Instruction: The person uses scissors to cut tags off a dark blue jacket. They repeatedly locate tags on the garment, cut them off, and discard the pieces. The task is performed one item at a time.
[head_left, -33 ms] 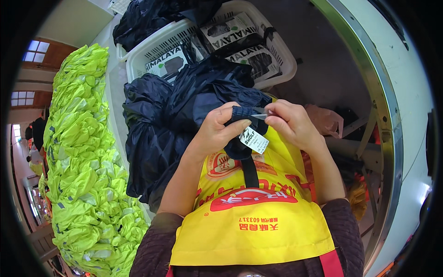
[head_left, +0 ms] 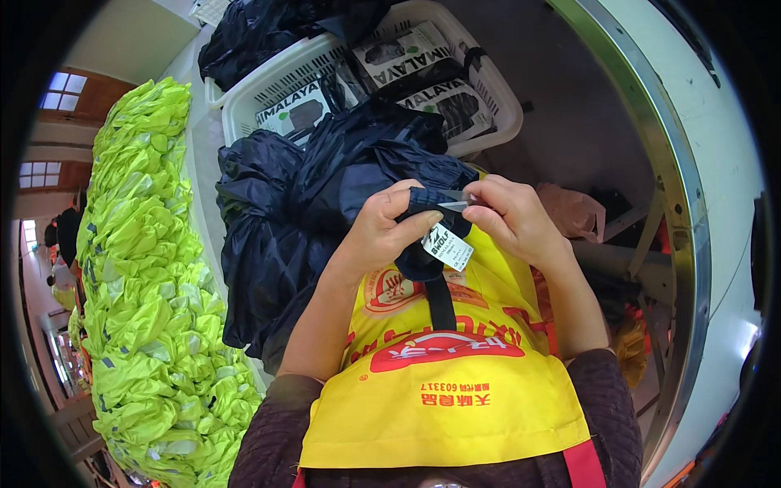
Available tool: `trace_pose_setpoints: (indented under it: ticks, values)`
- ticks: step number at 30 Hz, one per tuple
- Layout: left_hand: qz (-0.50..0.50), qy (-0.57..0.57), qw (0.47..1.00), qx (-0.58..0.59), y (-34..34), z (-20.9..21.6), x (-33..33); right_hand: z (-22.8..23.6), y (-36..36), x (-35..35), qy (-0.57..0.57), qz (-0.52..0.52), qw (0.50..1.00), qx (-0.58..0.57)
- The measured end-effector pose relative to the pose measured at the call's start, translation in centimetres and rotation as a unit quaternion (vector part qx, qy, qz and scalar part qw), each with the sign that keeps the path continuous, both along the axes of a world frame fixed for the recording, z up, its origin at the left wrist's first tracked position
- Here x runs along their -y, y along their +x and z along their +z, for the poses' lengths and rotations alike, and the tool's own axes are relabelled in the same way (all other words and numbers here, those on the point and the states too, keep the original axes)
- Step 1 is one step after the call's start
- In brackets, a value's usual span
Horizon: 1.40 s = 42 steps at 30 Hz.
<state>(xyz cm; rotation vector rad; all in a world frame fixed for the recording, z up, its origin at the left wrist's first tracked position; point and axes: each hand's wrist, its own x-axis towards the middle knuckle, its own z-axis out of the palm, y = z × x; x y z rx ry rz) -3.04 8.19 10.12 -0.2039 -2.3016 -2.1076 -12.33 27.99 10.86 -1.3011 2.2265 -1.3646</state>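
Lime-yellow garments (head_left: 154, 309) heap left of a white basket (head_left: 506, 102) holding printed packs (head_left: 297, 110) with dark contents. Below the basket lies a navy garment (head_left: 264, 215), its gathered edge and white label (head_left: 448, 247) pinched in the left hand (head_left: 381, 228). Beneath the basket's right end, the right hand (head_left: 511, 213) closes on thin-bladed snips (head_left: 453, 206); little has changed since an instant earlier, suggesting work there is no further along.

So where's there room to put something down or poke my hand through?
The pale surface right of the metal edge looks mostly bare. A hand could probably pass over the grey area between that edge and the white basket. Only a narrow pale strip shows between the neon-yellow pile and navy cloth. Pile, basket and cloth spots are crowded.
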Motion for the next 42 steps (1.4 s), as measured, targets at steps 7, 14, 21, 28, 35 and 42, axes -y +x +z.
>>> trace_pose_setpoints:
  ticks: [7,14,21,28,35,42]
  values:
    - [-0.009,-0.034,0.999,-0.011,-0.1,0.5,-0.3,0.0,-0.2,1.0,0.022,0.001,0.998,-0.055]
    - [0.008,0.004,1.000,-0.011,-0.2,0.0,-0.4,-1.1,0.1,0.2,-0.016,-0.038,0.993,0.111]
    - [-0.010,0.015,1.000,0.001,-0.3,-0.3,-0.1,-1.4,0.4,0.6,-0.041,-0.012,0.998,0.044]
    - [0.001,0.029,0.999,0.016,-0.2,-0.3,-0.2,-1.0,0.1,0.9,-0.001,-0.039,0.999,0.015]
    - [0.000,0.026,1.000,0.015,-0.4,-0.1,-0.4,-0.4,0.3,0.9,0.014,-0.031,0.998,-0.046]
    - [-0.002,0.032,0.999,0.044,-0.3,-0.3,-0.4,-0.8,-0.3,0.8,0.035,-0.046,0.998,0.034]
